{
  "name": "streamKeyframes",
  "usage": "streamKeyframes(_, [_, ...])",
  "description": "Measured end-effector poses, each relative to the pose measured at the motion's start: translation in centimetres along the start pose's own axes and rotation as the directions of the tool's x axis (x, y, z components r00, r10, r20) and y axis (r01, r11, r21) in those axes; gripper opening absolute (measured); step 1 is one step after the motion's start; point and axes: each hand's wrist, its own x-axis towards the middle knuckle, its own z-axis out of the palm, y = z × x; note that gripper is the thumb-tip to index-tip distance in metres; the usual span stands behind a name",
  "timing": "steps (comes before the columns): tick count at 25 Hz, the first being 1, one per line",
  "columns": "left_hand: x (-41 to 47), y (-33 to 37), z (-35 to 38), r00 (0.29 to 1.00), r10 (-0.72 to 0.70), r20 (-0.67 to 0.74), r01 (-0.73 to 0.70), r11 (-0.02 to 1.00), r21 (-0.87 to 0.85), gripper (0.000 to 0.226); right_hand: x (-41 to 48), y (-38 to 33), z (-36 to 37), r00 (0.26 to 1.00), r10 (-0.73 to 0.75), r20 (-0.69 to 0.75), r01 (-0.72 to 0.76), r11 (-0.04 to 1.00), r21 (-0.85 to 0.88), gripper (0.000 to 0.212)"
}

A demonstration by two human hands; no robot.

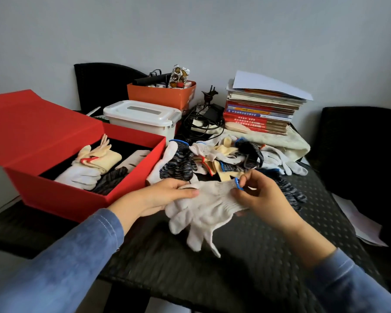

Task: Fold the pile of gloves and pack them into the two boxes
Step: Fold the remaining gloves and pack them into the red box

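Two hands on one white knit glove (203, 211), held just above the black woven table (246, 267). L hand (163, 195) pinches the glove's upper-left edge, thumb lying flat on the fabric. R hand (257, 195) grips the cuff end w/ blue trim, fingers curled around it. Glove fingers hang down toward the camera, slack, tips close to the tabletop; can't tell if touching.

Glove pile (224, 157) sits behind the hands, mid-table: white, cream and dark striped gloves mixed, unsorted. One striped glove (289, 190) lies just right of the R hand.

Red box (81, 199) on the left, lid open and tilted back. Inside: folded white, cream and dark striped gloves, packed toward the front and centre; black lining visible at the back.

White plastic bin (142, 118) w/ lid shut stands behind the red box. Orange box (160, 96) behind that, full of misc items. Book stack (260, 111) at back right, loose paper on top. Cables (201, 120) btwn bin and books.

Both sleeves blue.
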Motion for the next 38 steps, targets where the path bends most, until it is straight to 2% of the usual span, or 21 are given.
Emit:
streamKeyframes(2, [0.7, -0.6, 0.6, 0.980, 0.050, -0.192, -0.004, 0.972, 0.234, 0.010, -1.7, 1.6, 0.1, 0.984, 0.158, -0.076, -0.161, 0.986, -0.031, 0.017])
streamKeyframes(4, [1.2, -1.1, 1.6, 0.891, 0.206, -0.405, 0.100, 0.781, 0.617, 0.012, -3.1, 3.6, 0.0, 0.958, 0.184, -0.219, -0.240, 0.932, -0.270, 0.015])
streamKeyframes(5, [1.0, -1.0, 2.6, 0.849, 0.312, -0.427, 0.131, 0.659, 0.741, 0.011, -3.6, 4.5, 0.1, 0.951, 0.149, -0.271, -0.255, 0.875, -0.412, 0.016])
streamKeyframes(6, [0.7, -1.0, 4.0, 0.833, 0.403, -0.378, 0.096, 0.568, 0.817, 0.018, -4.1, 5.2, 0.1, 0.946, 0.131, -0.297, -0.272, 0.822, -0.501, 0.018])
streamKeyframes(8, [0.1, -1.4, 7.1, 0.867, 0.466, -0.175, -0.104, 0.514, 0.851, 0.033, -4.8, 6.0, 0.3, 0.942, 0.151, -0.299, -0.294, 0.800, -0.523, 0.022])
streamKeyframes(9, [-0.3, -1.8, 8.7, 0.895, 0.439, -0.072, -0.174, 0.495, 0.851, 0.040, -5.0, 6.3, 0.4, 0.942, 0.161, -0.296, -0.300, 0.799, -0.521, 0.022])
streamKeyframes(11, [-0.5, -3.4, 11.0, 0.939, 0.338, 0.064, -0.205, 0.399, 0.894, 0.053, -5.3, 6.6, 0.3, 0.940, 0.154, -0.303, -0.305, 0.775, -0.554, 0.022])
streamKeyframes(14, [-0.6, -5.3, 10.8, 0.964, 0.222, 0.147, -0.197, 0.225, 0.954, 0.066, -5.6, 6.8, -0.4, 0.930, 0.131, -0.344, -0.329, 0.714, -0.618, 0.018])
streamKeyframes(17, [-1.6, -5.5, 9.2, 0.960, 0.177, 0.215, -0.240, 0.137, 0.961, 0.085, -5.6, 7.3, -1.4, 0.915, 0.154, -0.374, -0.370, 0.694, -0.618, 0.017])
streamKeyframes(19, [-2.0, -5.0, 8.4, 0.964, 0.151, 0.217, -0.244, 0.198, 0.949, 0.091, -5.5, 7.4, -1.7, 0.913, 0.179, -0.367, -0.383, 0.683, -0.621, 0.021])
streamKeyframes(20, [-2.0, -4.8, 7.9, 0.971, 0.174, 0.166, -0.211, 0.287, 0.934, 0.088, -5.3, 7.5, -1.8, 0.917, 0.181, -0.355, -0.379, 0.674, -0.635, 0.025])
streamKeyframes(21, [-1.9, -4.4, 7.3, 0.968, 0.243, 0.062, -0.158, 0.400, 0.903, 0.080, -5.1, 7.6, -1.8, 0.928, 0.145, -0.344, -0.350, 0.660, -0.665, 0.032])
streamKeyframes(22, [-1.6, -4.1, 6.7, 0.927, 0.369, -0.074, -0.118, 0.471, 0.874, 0.066, -4.9, 7.7, -1.8, 0.941, 0.062, -0.331, -0.292, 0.641, -0.710, 0.040])
streamKeyframes(23, [-1.1, -3.7, 5.8, 0.857, 0.477, -0.196, -0.061, 0.471, 0.880, 0.050, -4.6, 7.8, -1.9, 0.950, -0.054, -0.307, -0.206, 0.629, -0.749, 0.047])
streamKeyframes(25, [-0.2, -2.9, 3.7, 0.773, 0.556, -0.306, 0.164, 0.290, 0.943, 0.033, -3.7, 7.5, -1.5, 0.936, -0.264, -0.231, -0.010, 0.638, -0.770, 0.049])
streamKeyframes(27, [0.5, -2.6, 2.1, 0.791, 0.462, -0.400, 0.404, 0.096, 0.910, 0.029, -2.5, 7.2, -0.5, 0.938, -0.331, -0.103, 0.138, 0.630, -0.764, 0.047])
streamKeyframes(29, [1.1, -2.8, 1.3, 0.792, 0.397, -0.465, 0.512, -0.016, 0.859, 0.026, -1.5, 7.3, 1.1, 0.965, -0.256, 0.065, 0.214, 0.616, -0.758, 0.064])
streamKeyframes(32, [1.3, -2.7, 0.7, 0.823, 0.394, -0.410, 0.490, -0.126, 0.862, 0.028, -1.1, 8.1, 3.3, 0.964, -0.058, 0.261, 0.249, 0.547, -0.799, 0.102])
streamKeyframes(33, [1.1, -2.3, 0.4, 0.821, 0.406, -0.401, 0.477, -0.103, 0.873, 0.025, -1.2, 8.4, 3.8, 0.958, -0.009, 0.286, 0.249, 0.516, -0.819, 0.105])
streamKeyframes(35, [0.6, -0.9, 0.0, 0.782, 0.479, -0.400, 0.435, 0.040, 0.899, 0.016, -1.4, 8.6, 4.1, 0.954, 0.041, 0.299, 0.244, 0.479, -0.844, 0.110])
streamKeyframes(38, [-0.3, 1.8, 0.2, 0.628, 0.644, -0.436, 0.297, 0.320, 0.900, 0.013, -1.4, 8.6, 4.1, 0.952, 0.057, 0.300, 0.241, 0.462, -0.853, 0.111])
